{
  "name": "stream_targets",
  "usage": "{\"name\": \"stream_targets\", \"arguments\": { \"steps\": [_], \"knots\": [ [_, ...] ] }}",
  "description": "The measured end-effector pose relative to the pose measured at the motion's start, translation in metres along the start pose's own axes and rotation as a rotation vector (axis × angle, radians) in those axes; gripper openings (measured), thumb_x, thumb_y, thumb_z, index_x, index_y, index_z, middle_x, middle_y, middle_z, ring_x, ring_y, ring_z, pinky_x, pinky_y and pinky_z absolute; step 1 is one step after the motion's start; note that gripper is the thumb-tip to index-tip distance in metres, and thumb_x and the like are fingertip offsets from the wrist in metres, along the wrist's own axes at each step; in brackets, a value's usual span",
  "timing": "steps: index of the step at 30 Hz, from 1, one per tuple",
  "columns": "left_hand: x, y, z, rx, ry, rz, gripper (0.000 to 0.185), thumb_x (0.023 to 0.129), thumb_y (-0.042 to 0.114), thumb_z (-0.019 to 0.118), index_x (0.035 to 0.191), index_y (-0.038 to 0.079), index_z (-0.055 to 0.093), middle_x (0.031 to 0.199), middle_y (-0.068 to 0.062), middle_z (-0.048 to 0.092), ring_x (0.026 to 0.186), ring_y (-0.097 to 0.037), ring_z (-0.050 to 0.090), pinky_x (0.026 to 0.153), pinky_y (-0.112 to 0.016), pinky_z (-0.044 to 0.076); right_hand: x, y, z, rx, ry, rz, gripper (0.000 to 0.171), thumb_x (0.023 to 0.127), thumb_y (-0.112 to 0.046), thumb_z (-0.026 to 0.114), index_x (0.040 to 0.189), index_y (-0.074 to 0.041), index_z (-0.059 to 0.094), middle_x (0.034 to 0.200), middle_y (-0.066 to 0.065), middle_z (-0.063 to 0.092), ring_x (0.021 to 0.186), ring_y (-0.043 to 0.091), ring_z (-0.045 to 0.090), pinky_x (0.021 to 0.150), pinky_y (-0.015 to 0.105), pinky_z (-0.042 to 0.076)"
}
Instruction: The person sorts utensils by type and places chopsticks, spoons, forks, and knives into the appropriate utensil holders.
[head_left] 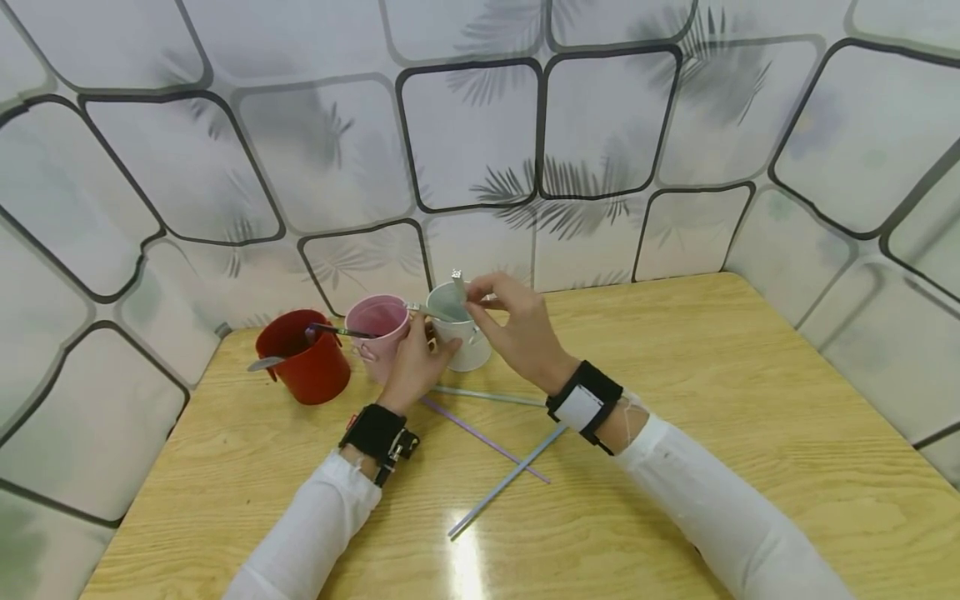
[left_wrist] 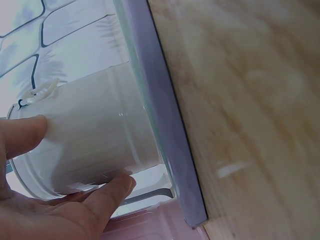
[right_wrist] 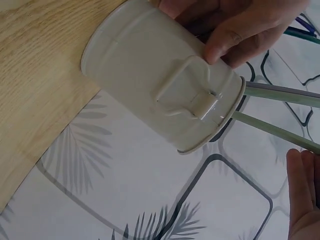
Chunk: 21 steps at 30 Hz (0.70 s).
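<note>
My left hand (head_left: 415,358) grips the small white bucket (head_left: 470,353), thumb on its front and fingers on the side by the pink bucket (head_left: 377,321). The bucket stands upright on the table; in the right wrist view its wire side handle (right_wrist: 182,90) shows. Two pale green sticks (right_wrist: 277,130) poke out of its mouth. Above the rim, my right hand (head_left: 521,329) pinches one of these sticks between thumb and fingertips, its end (head_left: 457,280) pointing up. Where the sticks meet the bucket floor is hidden.
A red bucket (head_left: 313,371) at the left holds a spoon (head_left: 266,363). A dark-handled brush (head_left: 341,332) lies across the red and pink buckets. Pale green (head_left: 487,394), purple (head_left: 480,436) and blue (head_left: 506,482) sticks lie on the wooden table. A patterned wall stands behind.
</note>
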<state>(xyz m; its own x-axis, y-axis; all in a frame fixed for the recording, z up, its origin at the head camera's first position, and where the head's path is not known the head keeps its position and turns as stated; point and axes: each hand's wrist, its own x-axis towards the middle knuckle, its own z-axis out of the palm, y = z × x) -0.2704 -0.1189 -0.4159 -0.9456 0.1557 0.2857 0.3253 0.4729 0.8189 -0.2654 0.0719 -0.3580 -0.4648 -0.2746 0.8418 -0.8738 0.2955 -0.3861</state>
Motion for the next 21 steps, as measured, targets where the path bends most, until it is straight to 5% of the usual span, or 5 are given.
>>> {"name": "stream_targets", "arguments": {
  "steps": [21],
  "knots": [
    [-0.001,0.001,0.000,0.000,-0.001,0.003,0.065,0.099,0.012,0.069,0.152,-0.001,0.033,0.145,-0.034,0.052,0.132,-0.046,0.054,0.107,-0.058,0.047,-0.006,0.025,0.009,-0.144,-0.226,0.044,0.011,0.098,-0.003,0.070,0.108,-0.003,0.066,0.104,0.009,0.070,0.098,0.021,0.069,0.089,0.029,0.056]
  ]
}}
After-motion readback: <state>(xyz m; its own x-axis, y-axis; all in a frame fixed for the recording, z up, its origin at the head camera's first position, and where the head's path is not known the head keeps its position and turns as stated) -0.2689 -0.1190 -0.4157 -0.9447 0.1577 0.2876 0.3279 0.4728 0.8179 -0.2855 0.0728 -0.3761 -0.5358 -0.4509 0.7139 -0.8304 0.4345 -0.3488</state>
